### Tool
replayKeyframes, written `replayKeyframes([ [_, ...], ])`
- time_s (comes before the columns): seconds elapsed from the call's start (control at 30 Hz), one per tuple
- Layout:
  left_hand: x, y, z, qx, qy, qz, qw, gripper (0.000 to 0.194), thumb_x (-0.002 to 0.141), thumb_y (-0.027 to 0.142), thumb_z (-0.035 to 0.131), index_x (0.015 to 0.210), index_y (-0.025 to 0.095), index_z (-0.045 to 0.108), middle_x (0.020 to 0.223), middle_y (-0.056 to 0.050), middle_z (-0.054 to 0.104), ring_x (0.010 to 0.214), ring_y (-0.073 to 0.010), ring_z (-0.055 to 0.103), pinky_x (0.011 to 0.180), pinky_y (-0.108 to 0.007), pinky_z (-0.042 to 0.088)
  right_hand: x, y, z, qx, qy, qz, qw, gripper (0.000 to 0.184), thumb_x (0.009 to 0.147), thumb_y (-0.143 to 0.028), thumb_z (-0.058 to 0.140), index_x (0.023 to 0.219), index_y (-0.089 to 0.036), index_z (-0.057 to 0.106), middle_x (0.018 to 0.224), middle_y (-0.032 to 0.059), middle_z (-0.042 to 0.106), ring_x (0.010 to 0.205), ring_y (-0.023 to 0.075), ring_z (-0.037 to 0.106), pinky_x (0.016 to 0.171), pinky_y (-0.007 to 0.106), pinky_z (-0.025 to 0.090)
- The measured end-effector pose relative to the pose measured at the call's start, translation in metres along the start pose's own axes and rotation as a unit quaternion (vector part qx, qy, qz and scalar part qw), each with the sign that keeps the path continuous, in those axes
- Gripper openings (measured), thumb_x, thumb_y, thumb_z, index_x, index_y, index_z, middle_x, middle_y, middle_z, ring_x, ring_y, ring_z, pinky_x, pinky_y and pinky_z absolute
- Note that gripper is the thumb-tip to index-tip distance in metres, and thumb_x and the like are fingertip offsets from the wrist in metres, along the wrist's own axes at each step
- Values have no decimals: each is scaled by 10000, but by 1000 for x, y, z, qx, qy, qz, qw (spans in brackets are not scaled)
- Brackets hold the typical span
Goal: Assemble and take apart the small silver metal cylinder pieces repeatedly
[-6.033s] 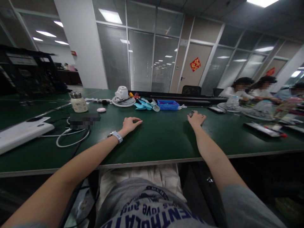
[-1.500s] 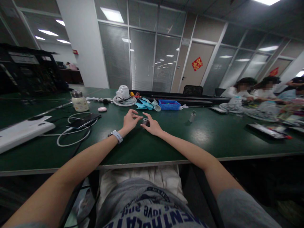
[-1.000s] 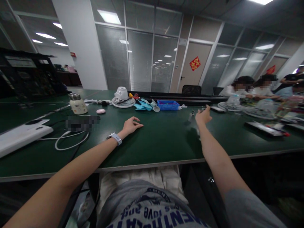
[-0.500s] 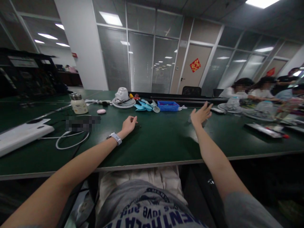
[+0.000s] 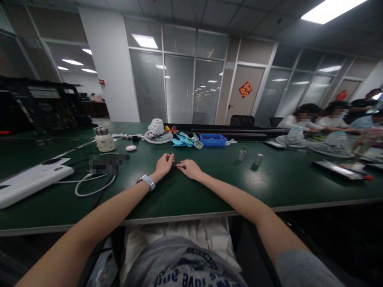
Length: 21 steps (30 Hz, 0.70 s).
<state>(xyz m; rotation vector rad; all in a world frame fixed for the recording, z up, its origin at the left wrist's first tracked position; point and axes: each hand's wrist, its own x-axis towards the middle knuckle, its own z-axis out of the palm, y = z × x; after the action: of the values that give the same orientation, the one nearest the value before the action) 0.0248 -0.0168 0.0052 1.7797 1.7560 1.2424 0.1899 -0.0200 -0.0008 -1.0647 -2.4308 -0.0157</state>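
Observation:
My left hand (image 5: 164,165), with a watch (image 5: 146,182) on its wrist, rests over the green table with thumb and fingers pinched together. Anything between them is too small to name. Close beside it, my right hand (image 5: 190,169) points left, fingertips brought together low at the table top near the left fingers. What those fingertips hold, if anything, is hidden. To the right stand two small metal cylinders (image 5: 258,160), apart from both hands. The farther metal cylinder (image 5: 242,155) has a small thin piece on top.
Behind my hands lie light-blue fan blades (image 5: 183,139), a blue tray (image 5: 213,140) and a white fan part (image 5: 156,128). At left are a cream bottle (image 5: 104,140), a pink oval object (image 5: 131,148), a cable (image 5: 78,192) and a white device (image 5: 36,185). Several people sit at right.
My right hand has moved left from over the metal cylinders to beside my left hand, its spread fingers drawing together. Both cylinders now show. My left hand stays nearly in place; the view has tilted up.

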Motion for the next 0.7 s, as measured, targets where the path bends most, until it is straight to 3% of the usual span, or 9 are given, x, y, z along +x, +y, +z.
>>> replayKeyframes([
  [0.13,0,-1,-1,8,1,-1,1000,316,922,465,417,936,197,584,923,-70,749,885,-215,668,761,-303,453,-2,14,-23,-26,24,43,998,284,911,-252,550,1143,-302,706,1087,7,722,997,199,654,868,295,473],
  [0.23,1,-1,-2,8,-4,-3,1000,332,921,478,408,932,199,587,931,-70,748,875,-215,665,748,-302,451,-14,50,-58,-93,112,121,982,318,937,-260,492,1186,-289,689,1086,44,719,967,214,644,859,313,453],
  [0.33,-1,1,-3,11,-2,-1,1000,322,919,474,416,920,201,587,929,-66,748,883,-213,663,759,-299,445,-44,108,-100,-169,221,262,924,356,943,-235,441,1199,-251,687,1087,103,708,964,231,629,871,335,424],
  [0.4,-2,3,-4,14,-4,-3,1000,317,921,468,418,926,199,585,935,-67,747,890,-214,662,761,-300,442,-73,148,-122,-196,273,368,867,362,932,-226,442,1196,-222,689,1044,139,707,941,240,626,851,343,415],
  [0.53,-4,6,-5,18,-15,-6,1000,321,922,469,416,941,197,586,943,-68,747,887,-214,661,744,-298,440,-126,197,-144,-191,353,517,756,349,905,-215,476,1179,-232,692,1009,145,701,910,242,625,796,342,414],
  [0.6,-3,5,-5,18,-19,-6,1000,326,921,473,416,947,196,587,945,-68,747,883,-211,661,742,-295,440,-139,206,-145,-182,360,550,731,334,894,-206,497,1156,-244,701,1001,137,704,915,242,628,789,341,416],
  [0.7,-2,2,-4,15,-22,-4,1000,336,918,483,413,954,198,588,947,-67,747,868,-207,661,737,-292,444,-142,210,-144,-178,353,566,724,323,890,-197,510,1140,-256,706,999,130,707,931,245,634,789,341,423],
])
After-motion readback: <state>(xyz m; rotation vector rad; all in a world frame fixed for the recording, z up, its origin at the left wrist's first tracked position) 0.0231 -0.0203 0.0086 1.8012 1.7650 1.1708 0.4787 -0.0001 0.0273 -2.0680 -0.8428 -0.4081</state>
